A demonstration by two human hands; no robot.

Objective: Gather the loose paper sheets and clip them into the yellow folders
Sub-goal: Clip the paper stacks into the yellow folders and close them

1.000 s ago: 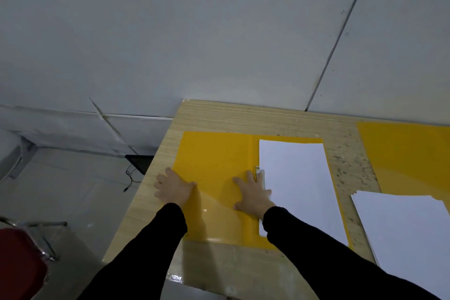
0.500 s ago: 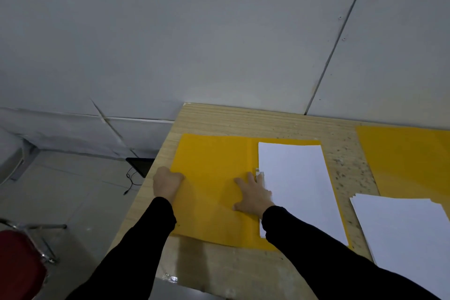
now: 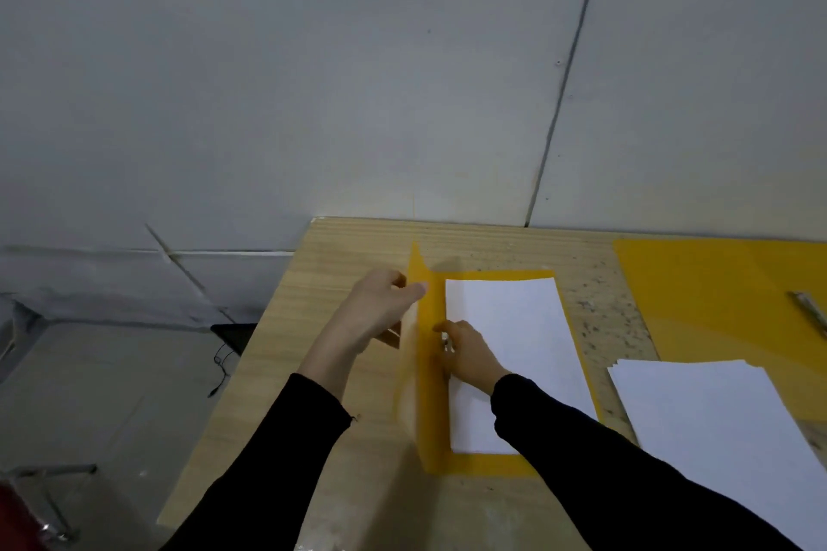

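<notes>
A yellow folder point(image 3: 430, 416) lies on the wooden table point(image 3: 322, 362) with white paper sheets point(image 3: 514, 327) on its right half. Its left cover stands nearly upright, blurred by motion. My left hand point(image 3: 380, 309) grips that cover's outer edge, thumb and fingers pinched on it. My right hand point(image 3: 467, 356) presses flat by the spine over the small metal clip point(image 3: 446, 344), at the sheets' left edge. A loose stack of white sheets point(image 3: 725, 429) sits at the right. A second yellow folder point(image 3: 716, 295) lies open behind that stack.
A metal clip bar point(image 3: 810, 313) rests on the second folder near the right edge. The table's left edge drops to a grey floor with a black cable point(image 3: 221, 365). A red chair point(image 3: 18, 519) is at the bottom left. A grey wall runs behind.
My left hand closed on the left cover's edge and swung it up from flat to nearly upright, toward the paper. My right hand stayed at the spine.
</notes>
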